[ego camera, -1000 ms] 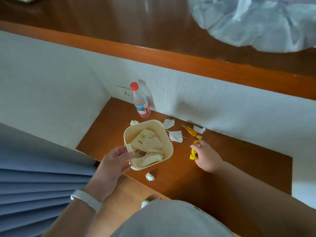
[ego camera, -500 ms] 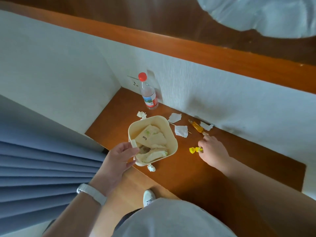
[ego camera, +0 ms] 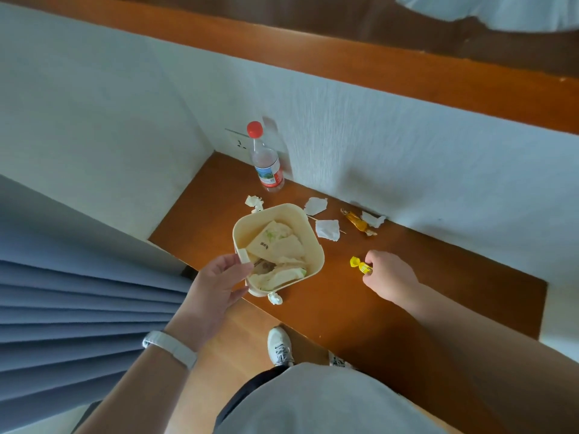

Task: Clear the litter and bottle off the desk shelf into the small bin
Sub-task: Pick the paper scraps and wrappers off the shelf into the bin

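A small cream bin [ego camera: 315, 245] with crumpled paper inside sits on the brown desk shelf [ego camera: 423, 296]. My left hand [ego camera: 216, 283] grips its near-left rim. My right hand [ego camera: 390, 277] pinches a yellow candy wrapper [ego camera: 358, 264] just right of the bin. A clear bottle [ego camera: 266, 161] with a red cap stands upright by the wall. White paper scraps [ego camera: 327, 228] and an orange wrapper [ego camera: 357, 222] lie behind the bin. A paper ball [ego camera: 275, 297] rests at the shelf's front edge.
White walls enclose the shelf at left and back, with a socket [ego camera: 238, 142] behind the bottle. An upper wooden desk edge [ego camera: 376, 70] overhangs. A blue curtain [ego camera: 78, 308] hangs at left. My shoes [ego camera: 280, 346] stand on the floor below.
My right hand has closed on the yellow wrapper and drawn it slightly back from the wall. The left hand has stayed on the bin's rim. The view shifted downward.
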